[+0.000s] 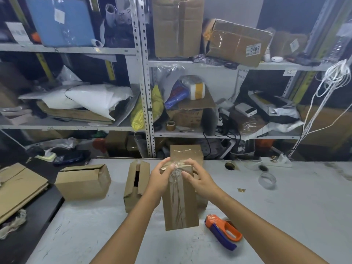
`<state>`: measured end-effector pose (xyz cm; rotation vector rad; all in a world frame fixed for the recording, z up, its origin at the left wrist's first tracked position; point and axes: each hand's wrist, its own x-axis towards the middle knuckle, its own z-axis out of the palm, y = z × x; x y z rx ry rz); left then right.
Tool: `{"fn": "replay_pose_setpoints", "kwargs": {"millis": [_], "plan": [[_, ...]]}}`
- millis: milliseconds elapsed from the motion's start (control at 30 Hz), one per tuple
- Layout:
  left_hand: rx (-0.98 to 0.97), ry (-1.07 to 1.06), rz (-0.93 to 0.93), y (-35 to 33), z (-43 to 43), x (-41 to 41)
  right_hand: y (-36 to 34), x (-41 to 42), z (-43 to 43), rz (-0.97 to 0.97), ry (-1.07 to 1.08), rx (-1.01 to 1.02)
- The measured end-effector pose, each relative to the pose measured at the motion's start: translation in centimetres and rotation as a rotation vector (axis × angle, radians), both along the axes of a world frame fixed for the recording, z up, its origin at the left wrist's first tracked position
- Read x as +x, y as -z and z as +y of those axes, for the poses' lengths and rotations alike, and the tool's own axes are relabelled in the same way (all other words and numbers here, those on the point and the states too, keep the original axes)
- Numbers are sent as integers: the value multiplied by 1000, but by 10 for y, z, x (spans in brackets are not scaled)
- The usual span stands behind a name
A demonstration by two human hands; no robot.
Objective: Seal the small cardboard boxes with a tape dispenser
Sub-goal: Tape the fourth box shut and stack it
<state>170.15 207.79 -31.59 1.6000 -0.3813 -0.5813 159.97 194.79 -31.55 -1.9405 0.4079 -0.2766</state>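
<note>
The tall brown cardboard box (180, 206) is rectangular and matte and is held over the scuffed grey-white table (285, 216), its long face toward the camera. A strip of clear glossy tape (176, 195), wrinkled at its upper end, runs down the middle of this face and wraps over the top edge.

The left hand (162, 178) grips the upper left corner, thumb on top and fingers curled round the side. The right hand (200, 181) pinches the top edge. Its bent fingertips (184, 174) press on the tape.

The orange-and-blue plastic tape dispenser (222, 231) lies flat on the table near the box's lower right corner, apart from both hands.

An unsealed brown cardboard box (83, 181) lies on its side at left. A second unsealed box (136, 185) stands with its flaps apart just beside the left forearm. A taped brown box (186, 152) stands behind the hands. A clear tape roll (266, 181) lies at right.

On the shelf, a white label (253, 49) reads "0409".
</note>
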Motion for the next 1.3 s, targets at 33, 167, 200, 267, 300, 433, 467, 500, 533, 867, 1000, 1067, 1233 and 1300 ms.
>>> {"fn": "replay_pose_setpoints", "kwargs": {"millis": [33, 167, 200, 267, 300, 433, 467, 500, 533, 867, 1000, 1067, 1233, 1300], "plan": [[1, -17, 8, 1, 0, 1, -2, 1, 2, 11, -3, 22], [-5, -43, -1, -1, 1, -2, -11, 8, 8, 77, 50, 204], [6, -37, -24, -1, 2, -3, -12, 9, 8, 102, 67, 228], [39, -21, -64, 0, 1, -3, -12, 12, 10, 128, 94, 250], [43, -16, -74, 1, 1, -3, -13, 12, 12, 126, 100, 259], [23, -24, -47, 3, 6, -3, -13, 12, 17, 94, 96, 274], [5, -29, -30, 3, 7, -5, -12, 12, 19, 84, 92, 284], [-2, -36, -14, 3, 7, -6, -11, 12, 20, 74, 90, 292], [-3, -45, 0, 3, 8, -7, -10, 12, 22, 64, 90, 298], [-3, -83, 35, 9, 14, -6, -15, 7, 25, 80, 7, 264], [18, -67, -3, 10, 12, -6, -16, 7, 36, 79, 40, 246], [26, -41, -12, 10, 13, -4, -15, 7, 38, 79, 40, 216], [28, 78, 17, 3, 18, 4, -11, 10, 25, 68, 143, 271], [-23, 104, 68, -2, 19, 7, -12, 10, 18, 79, 174, 332]]}}
